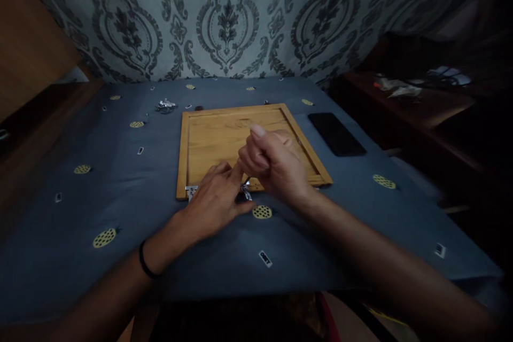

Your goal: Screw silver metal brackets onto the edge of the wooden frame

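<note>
A framed wooden panel (pixel 224 139) lies flat on the blue patterned cloth. Along its near edge a metal hinge (pixel 246 190) shows between my hands, and another metal piece (pixel 191 191) sits near the left corner. My left hand (pixel 216 195) rests over the near edge with its fingers spread, the thumb beside the hinge. Above the hinge, my right hand (pixel 272 163) is closed in a fist around a tool; only a thin dark shaft shows below it, pointing at the hinge, and the handle is hidden.
A black phone (pixel 336 134) lies right of the panel. Small metal parts (pixel 165 106) sit on the cloth (pixel 100 197) behind the panel's left corner. A patterned wall (pixel 228 16) rises at the back. Dark wooden furniture (pixel 417 112) stands at the right, with items on it.
</note>
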{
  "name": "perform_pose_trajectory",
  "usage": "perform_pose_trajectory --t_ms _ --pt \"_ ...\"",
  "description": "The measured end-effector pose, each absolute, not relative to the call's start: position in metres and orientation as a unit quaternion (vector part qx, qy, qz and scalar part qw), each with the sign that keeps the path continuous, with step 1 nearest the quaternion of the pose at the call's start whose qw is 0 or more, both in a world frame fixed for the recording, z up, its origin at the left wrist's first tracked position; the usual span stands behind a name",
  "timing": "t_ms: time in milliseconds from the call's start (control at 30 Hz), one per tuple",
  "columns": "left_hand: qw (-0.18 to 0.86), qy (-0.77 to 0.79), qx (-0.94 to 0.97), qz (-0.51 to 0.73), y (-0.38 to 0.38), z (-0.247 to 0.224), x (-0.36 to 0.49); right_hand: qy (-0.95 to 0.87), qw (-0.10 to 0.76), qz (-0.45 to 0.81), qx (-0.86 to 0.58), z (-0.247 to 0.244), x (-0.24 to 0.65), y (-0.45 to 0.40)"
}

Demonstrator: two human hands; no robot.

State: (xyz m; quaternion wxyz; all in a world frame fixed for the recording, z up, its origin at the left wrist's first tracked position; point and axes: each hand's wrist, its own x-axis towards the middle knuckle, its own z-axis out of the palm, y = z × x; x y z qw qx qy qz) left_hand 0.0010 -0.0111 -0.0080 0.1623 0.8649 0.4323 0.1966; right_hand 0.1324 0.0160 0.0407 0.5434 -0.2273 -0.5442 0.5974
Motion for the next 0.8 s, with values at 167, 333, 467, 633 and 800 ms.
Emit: perform_pose_trajectory --t_ms 167,333,467,633,800 --pt "0.145 0.433 0.869 0.189 -0.012 -0.007 0.001 -0.485 0.641 0.517 -0.294 0.036 0.121 0.005" --pt "0.146 0.442 0.868 0.174 -0.012 -0.005 0.001 -0.452 0.674 0.478 -0.334 0.034 0.115 0.002" --pt "0.155 0.439 0.87 0.161 -0.013 -0.003 0.002 -0.446 0.692 0.458 -0.335 0.032 0.114 0.002" --pt "0.158 0.447 0.866 0.157 -0.012 -0.004 0.003 -0.448 0.695 0.458 -0.326 0.028 0.112 0.002" --pt "0.157 0.443 0.865 0.177 -0.013 -0.006 0.001 -0.466 0.687 0.471 -0.298 0.037 0.118 0.001"
